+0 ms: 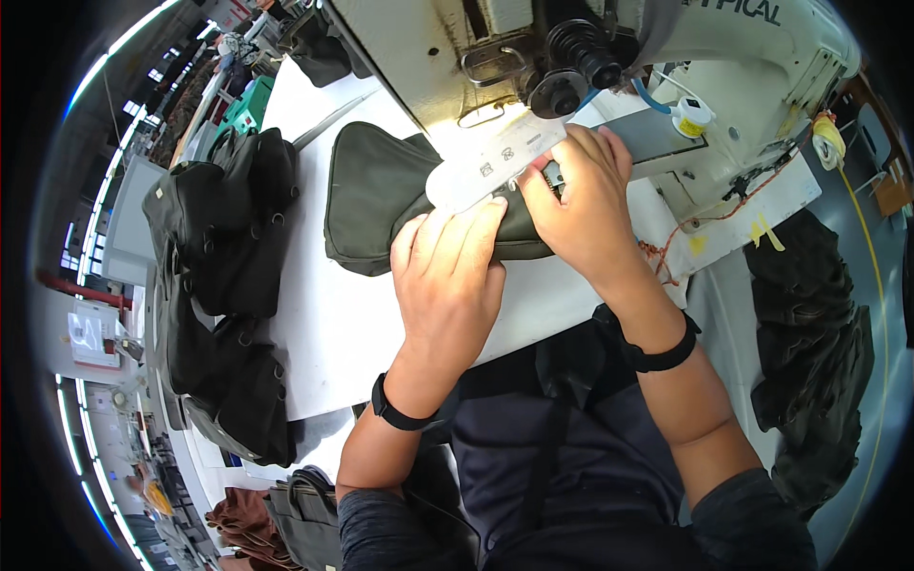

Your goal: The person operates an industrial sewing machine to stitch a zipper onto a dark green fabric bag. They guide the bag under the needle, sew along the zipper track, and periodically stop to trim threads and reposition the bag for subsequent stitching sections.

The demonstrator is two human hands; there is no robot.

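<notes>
A dark olive-green fabric bag (371, 195) lies under the head of a white sewing machine (743, 86). My left hand (446, 285) rests on the bag's near part, its fingers stretched flat and pointing at the stitching area. Close to the needle area, my right hand (590, 205) grips the bag's right end, thumb in front and fingers curled on the far side. A pale cover plate (495, 162) on the machine hides part of the bag, and the needle cannot be made out.
Several dark bags (224, 228) are piled along the left side of the white table (328, 333). More dark fabric (809, 352) hangs at the right. A yellow-and-white thread spool (692, 116) sits by the machine arm. Brown fabric (252, 523) lies at lower left.
</notes>
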